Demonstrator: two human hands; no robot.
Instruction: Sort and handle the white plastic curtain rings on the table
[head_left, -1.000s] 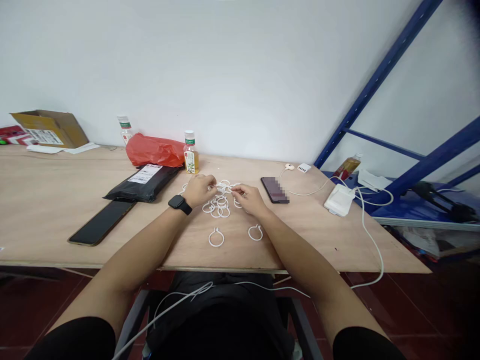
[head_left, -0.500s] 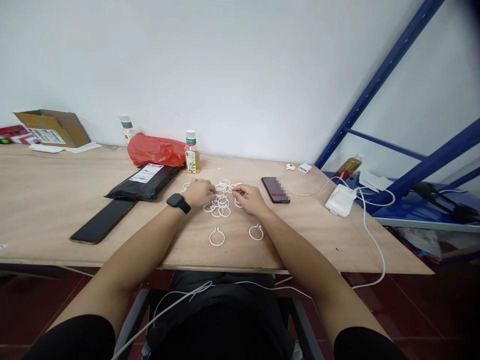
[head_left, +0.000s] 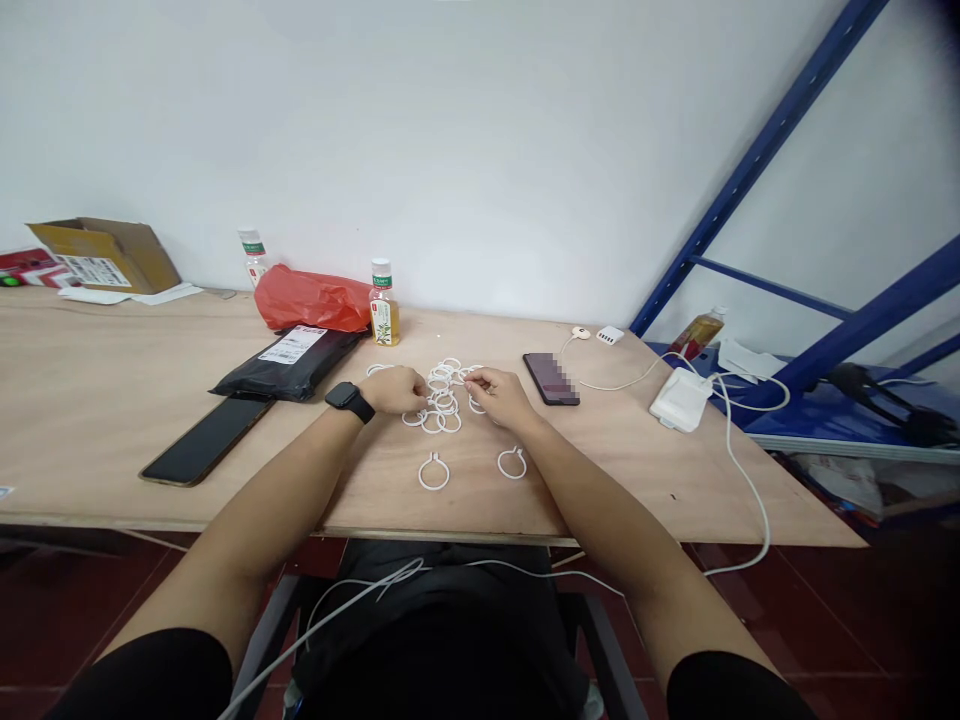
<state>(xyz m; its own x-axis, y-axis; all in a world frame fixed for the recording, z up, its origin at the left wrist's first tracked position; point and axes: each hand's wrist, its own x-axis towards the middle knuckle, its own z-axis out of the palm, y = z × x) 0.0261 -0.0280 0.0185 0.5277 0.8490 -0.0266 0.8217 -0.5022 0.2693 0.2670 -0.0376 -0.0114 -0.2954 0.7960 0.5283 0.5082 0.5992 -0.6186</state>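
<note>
Several white rings (head_left: pixel 448 424), each with a small tab, lie in a loose heap on the wooden table between my hands. My left hand (head_left: pixel 397 388), wearing a black watch (head_left: pixel 346 396), is at the heap's left side. Its fingers are curled closed over a ring (head_left: pixel 414 418), the fingertips partly hidden. At the right side, my right hand (head_left: pixel 499 395) pinches a white ring with thumb and forefinger, part of it out of sight. Nearer me, two single rings lie apart, a left one (head_left: pixel 433 472) and a right one (head_left: pixel 512 463).
A phone (head_left: pixel 551 379) lies right of my right hand, with a white charger (head_left: pixel 681 400) and cable beyond. On the left are a dark phone (head_left: pixel 206 440), black parcel (head_left: pixel 289 365), red bag (head_left: pixel 315 300), and drink bottle (head_left: pixel 385 310). A blue metal frame (head_left: pixel 750 170) rises at right.
My left hand has drawn slightly left and toward me, away from the heap's middle, and a ring near its fingers has shifted a little left. My right hand is almost still.
</note>
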